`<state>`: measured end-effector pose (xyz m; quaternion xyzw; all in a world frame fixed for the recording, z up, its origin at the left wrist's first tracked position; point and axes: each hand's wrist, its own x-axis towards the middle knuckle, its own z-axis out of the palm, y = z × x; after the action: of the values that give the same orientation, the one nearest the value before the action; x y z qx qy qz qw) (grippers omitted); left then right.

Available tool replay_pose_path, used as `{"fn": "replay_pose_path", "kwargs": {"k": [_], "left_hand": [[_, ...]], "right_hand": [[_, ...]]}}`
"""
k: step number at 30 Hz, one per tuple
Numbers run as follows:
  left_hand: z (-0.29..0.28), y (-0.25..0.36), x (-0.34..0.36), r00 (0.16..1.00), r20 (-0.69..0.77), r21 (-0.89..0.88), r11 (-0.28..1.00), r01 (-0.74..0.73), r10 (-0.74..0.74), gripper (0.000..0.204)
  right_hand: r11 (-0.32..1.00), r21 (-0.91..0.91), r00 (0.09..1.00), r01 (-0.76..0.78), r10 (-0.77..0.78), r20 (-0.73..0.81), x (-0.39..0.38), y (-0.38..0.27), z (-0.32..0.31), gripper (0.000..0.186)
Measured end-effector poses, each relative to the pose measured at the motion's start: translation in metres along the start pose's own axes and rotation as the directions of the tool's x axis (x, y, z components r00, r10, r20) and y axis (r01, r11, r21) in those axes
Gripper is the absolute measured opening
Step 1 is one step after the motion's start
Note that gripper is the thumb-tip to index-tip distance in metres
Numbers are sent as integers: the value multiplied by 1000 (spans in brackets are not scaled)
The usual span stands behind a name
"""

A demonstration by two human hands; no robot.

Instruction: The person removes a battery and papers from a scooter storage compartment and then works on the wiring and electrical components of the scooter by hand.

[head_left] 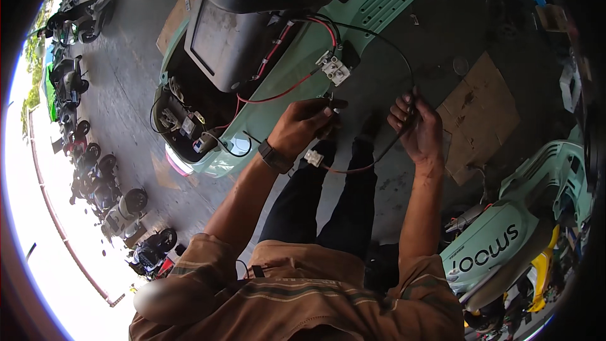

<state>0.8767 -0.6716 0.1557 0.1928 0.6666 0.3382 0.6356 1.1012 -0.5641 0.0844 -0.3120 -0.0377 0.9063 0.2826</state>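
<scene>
In front of me is a mint-green scooter body with its seat tipped up. My left hand, a watch on its wrist, is closed on a small dark piece with a metal tip; its kind is unclear. Just above it, a white connector block hangs on red and black wires by the scooter's side. My right hand pinches a black cable. That cable loops down from the wiring and runs left to a white plug, which dangles below my left hand.
The scooter's open rear compartment holds more wires and connectors. Flattened cardboard lies on the floor to the right. Another mint-green body panel stands at the lower right. Several parked scooters line the left side.
</scene>
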Motion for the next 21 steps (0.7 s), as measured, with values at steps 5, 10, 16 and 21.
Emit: {"fn": "replay_pose_path", "kwargs": {"k": [5,10,16,21], "left_hand": [[-5,4,11,993,-113,-33,999,-39,35,28],[1,14,22,991,-130,23,999,37,-34,31],[7,1,36,970,-176,-293,949,114,-170,24],[5,13,35,989,-93,-370,926,71,-113,19]], "right_hand": [[991,126,996,-35,25,85,21,-39,4,24],[992,115,992,-57,43,123,30,-61,4,20],[973,184,962,-142,93,256,43,-71,-3,12],[933,284,957,-221,151,249,53,-68,-8,10]]}}
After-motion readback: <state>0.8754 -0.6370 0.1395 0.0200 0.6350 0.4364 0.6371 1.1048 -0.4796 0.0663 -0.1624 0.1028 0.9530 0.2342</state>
